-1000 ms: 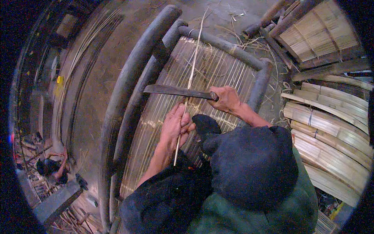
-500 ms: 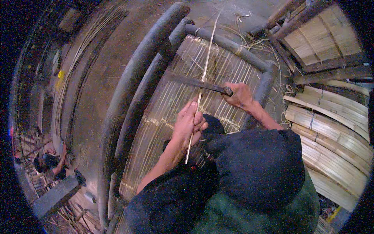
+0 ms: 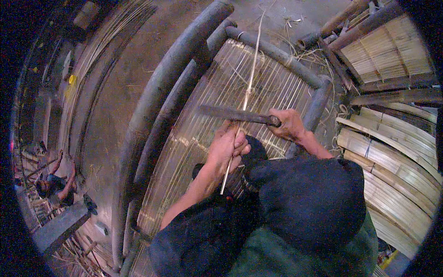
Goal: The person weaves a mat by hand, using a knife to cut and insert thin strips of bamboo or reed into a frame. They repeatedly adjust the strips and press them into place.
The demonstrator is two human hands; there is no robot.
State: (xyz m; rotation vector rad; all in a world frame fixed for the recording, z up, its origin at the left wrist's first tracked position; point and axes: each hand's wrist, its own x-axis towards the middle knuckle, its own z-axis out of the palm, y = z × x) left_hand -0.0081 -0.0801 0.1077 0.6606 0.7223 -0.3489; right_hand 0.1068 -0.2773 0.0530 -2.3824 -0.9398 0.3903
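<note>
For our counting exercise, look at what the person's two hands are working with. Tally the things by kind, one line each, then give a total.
Hands: 2, left hand and right hand
Blade: 1, long and dark, in the right hand's grip
Strip: 1, thin and pale, in the left hand's grip
Total: 4

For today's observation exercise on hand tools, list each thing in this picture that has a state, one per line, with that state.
Left hand: closed around the thin bamboo strip.
Right hand: gripping the blade's handle.
Bamboo strip: held upright, crossing the blade.
Blade: held level across the strip.
Slatted bamboo panel: lying flat inside the dark pole frame.
</note>
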